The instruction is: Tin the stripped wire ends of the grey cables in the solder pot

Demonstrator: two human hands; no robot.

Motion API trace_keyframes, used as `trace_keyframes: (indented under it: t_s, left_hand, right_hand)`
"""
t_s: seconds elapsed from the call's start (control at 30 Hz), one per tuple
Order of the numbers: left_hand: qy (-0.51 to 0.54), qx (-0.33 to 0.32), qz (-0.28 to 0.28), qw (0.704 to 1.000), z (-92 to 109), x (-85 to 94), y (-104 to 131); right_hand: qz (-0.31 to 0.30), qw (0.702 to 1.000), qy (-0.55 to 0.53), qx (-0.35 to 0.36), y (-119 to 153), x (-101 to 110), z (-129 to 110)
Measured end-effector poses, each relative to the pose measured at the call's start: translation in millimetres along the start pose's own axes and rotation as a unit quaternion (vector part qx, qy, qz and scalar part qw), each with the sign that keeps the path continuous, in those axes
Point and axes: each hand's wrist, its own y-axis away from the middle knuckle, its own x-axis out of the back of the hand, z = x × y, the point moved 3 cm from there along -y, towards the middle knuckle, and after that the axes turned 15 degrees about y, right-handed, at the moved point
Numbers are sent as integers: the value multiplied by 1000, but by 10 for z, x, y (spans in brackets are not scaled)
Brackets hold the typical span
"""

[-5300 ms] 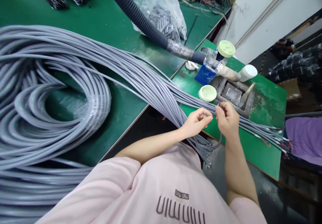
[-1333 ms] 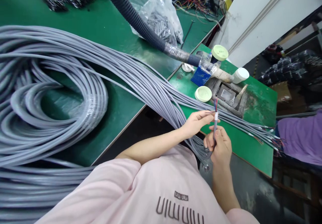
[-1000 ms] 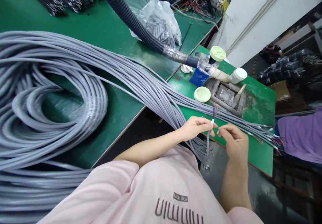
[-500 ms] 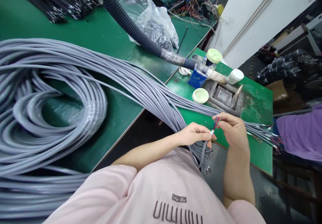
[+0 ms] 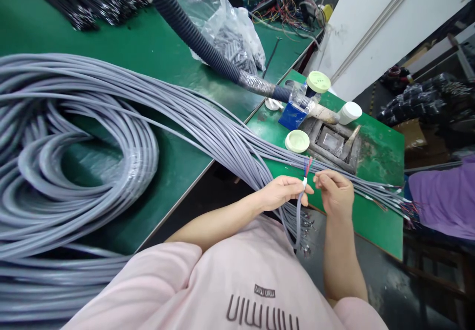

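Observation:
My left hand (image 5: 285, 191) pinches a grey cable (image 5: 299, 216) just by its white-wrapped end. Coloured wires (image 5: 308, 165), among them red, blue and green, fan upward out of that end. The cable hangs down below the fingers in a bend. Close by on the right, my right hand (image 5: 336, 189) is closed with thumb and fingertips together, apart from the wires; whether anything tiny is between them is hidden. Behind both hands runs a long bundle of grey cables (image 5: 208, 122), its stripped ends (image 5: 404, 206) lying at the right edge of the green board.
A solder pot (image 5: 332, 144) sits on the board (image 5: 384, 171) near a pale green lid (image 5: 297, 141), a white cup (image 5: 350, 113) and a blue box (image 5: 291, 116). A ribbed hose (image 5: 193, 33) crosses above. Coiled cables (image 5: 141, 171) fill the left. A person in a purple top (image 5: 445, 199) is at right.
My right hand has come off the coloured wires and dropped slightly left. The wires now stand spread apart, and the left hand has shifted a little up and left with the cable.

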Motion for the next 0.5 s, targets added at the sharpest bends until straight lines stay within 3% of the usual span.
trace_keyframes:
  t_s: [0.1, 0.23, 0.3, 0.37, 0.43, 0.5]
  left_hand:
    - [23, -15, 25, 999, 74, 42, -12]
    - [50, -29, 56, 997, 140, 61, -29]
    - [59, -32, 55, 996, 148, 45, -42]
    - [39, -39, 49, 997, 166, 19, -49]
    - [-42, -74, 53, 995, 233, 0, -41]
    - [-193, -151, 71, 967, 373, -8, -7]
  right_hand:
    - [58, 976, 155, 142, 140, 46, -93]
    - [5, 879, 316, 357, 362, -32, -231]
    - [-29, 841, 360, 402, 415, -93, -237]
    - [-43, 822, 380, 422, 404, -129, -232]
    - [-30, 823, 372, 427, 327, -113, -245]
    - [17, 840, 348, 417, 190, -41, -289]
